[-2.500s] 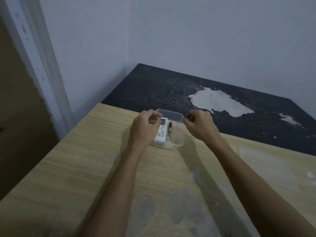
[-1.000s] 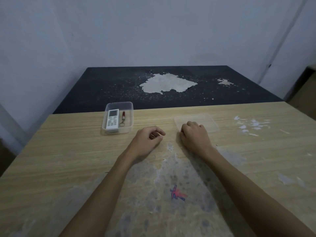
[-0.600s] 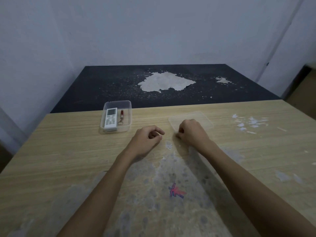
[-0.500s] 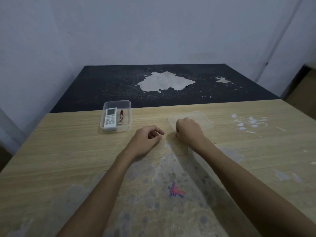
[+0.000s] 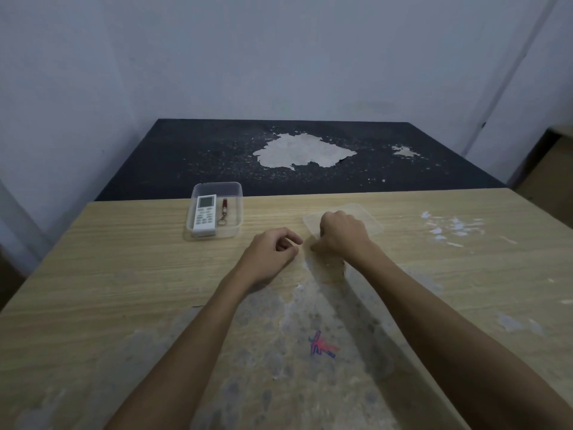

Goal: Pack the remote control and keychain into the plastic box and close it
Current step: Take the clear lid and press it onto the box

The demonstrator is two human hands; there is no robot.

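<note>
A clear plastic box (image 5: 217,185) stands uncovered near the table's far edge, left of centre. Inside it lie a white remote control (image 5: 204,215) and, to its right, a red keychain (image 5: 224,209) with a metal ring. The clear lid (image 5: 369,218) lies flat on the table to the right of the box. My right hand (image 5: 341,234) covers the lid's near left corner, with its fingers curled over the edge. My left hand (image 5: 269,252) rests on the table just left of it, loosely curled and holding nothing.
The wooden table (image 5: 124,259) has worn grey patches and a red and blue scribble (image 5: 321,347) near me. Behind it is a black surface (image 5: 217,150) with a large pale peeled patch. White flecks (image 5: 449,228) lie right of the lid.
Both hands have left the box and come to the table's middle. My right hand has shifted onto the lid's near left corner and curled over it. The left hand has stayed still lately.
</note>
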